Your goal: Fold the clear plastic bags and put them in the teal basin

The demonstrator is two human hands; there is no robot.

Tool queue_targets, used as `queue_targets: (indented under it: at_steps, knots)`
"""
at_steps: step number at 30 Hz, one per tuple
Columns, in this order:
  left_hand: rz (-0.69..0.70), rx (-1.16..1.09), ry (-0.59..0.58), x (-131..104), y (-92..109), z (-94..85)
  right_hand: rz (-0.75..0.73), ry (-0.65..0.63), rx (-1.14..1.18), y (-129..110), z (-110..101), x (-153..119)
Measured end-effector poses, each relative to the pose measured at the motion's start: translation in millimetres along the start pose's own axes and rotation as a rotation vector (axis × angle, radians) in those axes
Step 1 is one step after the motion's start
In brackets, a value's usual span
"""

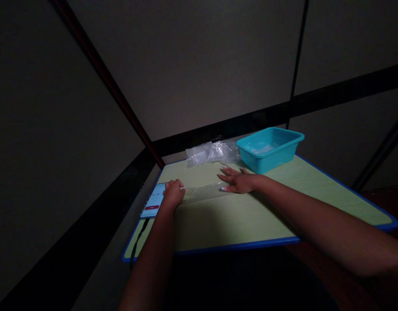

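A flat strip of clear plastic, looking like a bag, lies on the table between my hands. My left hand is closed at its left end, with the fingers curled and the thumb towards the plastic; the exact grip is partly hidden. At the other end, my right hand rests palm down with fingers spread, touching the plastic and the tabletop. Right beside my left hand is a phone with its screen lit.
The pale table has a blue edge. A heap of clear plastic bags lies at the back, next to a turquoise basin with some clear plastic inside. A black strap hangs over the front left edge. Walls stand behind and left.
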State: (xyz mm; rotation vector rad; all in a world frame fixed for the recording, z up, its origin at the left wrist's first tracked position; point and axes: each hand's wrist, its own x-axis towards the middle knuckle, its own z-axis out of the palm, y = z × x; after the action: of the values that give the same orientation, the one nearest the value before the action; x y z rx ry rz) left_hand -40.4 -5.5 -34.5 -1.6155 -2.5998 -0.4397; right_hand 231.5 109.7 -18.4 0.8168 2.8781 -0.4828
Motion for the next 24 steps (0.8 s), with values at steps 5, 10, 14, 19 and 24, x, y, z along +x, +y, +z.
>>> queue_targets:
  at_steps: [5,10,14,19,24]
  knots:
    - [0.012,-0.082,-0.012,-0.6,2.8,-2.0,-0.001,-0.018,-0.007,-1.7,2.8,-0.2]
    - [0.034,-0.211,-0.019,-0.4,0.8,-2.0,0.006,0.001,0.001,0.8,5.8,2.3]
    - [0.055,-0.292,-0.031,0.8,-1.8,0.1,-0.027,0.029,-0.001,-6.2,8.7,2.1]
    - [0.078,-0.363,-0.042,2.6,-1.3,0.1,-0.116,0.082,-0.025,-24.2,7.4,-4.7]
    - [0.081,-0.408,-0.054,3.2,-0.8,0.8,-0.25,0.063,0.012,-35.3,8.6,-7.3]
